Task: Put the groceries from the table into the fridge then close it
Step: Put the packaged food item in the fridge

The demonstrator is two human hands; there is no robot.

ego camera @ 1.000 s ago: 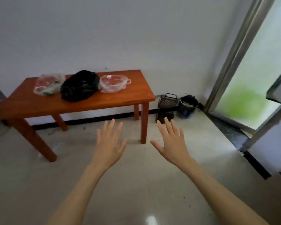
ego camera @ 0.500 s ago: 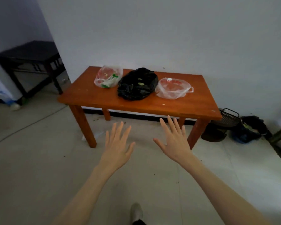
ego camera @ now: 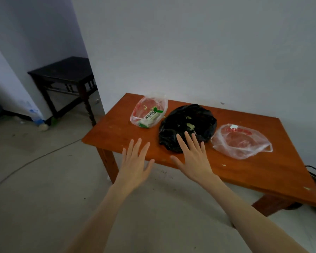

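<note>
Head view: three plastic bags are seen lying in a row on an orange-brown wooden table [ego camera: 117, 132] set against a white wall [ego camera: 208, 52]. At the far left of the row lies a clear plastic bag with red print [ego camera: 149, 112], through which a white packet with green trim and dark characters is visible; the characters are too blurred to be read. In the middle a crumpled black plastic bag [ego camera: 188, 123] is found, with small pale green scraps on its top. At the right end a second clear plastic bag with red lettering [ego camera: 241, 141] is spread flat, its handle loop trailing to the right; the lettering cannot be read.

Both hands are held out flat, palms down, with fingers spread and nothing gripped. The left hand [ego camera: 135, 163] is seen over the near edge of the table by its left corner. The right hand [ego camera: 194, 157] is held over the near side of the black bag, its fingertips overlapping that bag in the picture; whether contact is made cannot be told.

A dark wooden side table [ego camera: 62, 73] is seen beyond the wall corner at the left.
</note>
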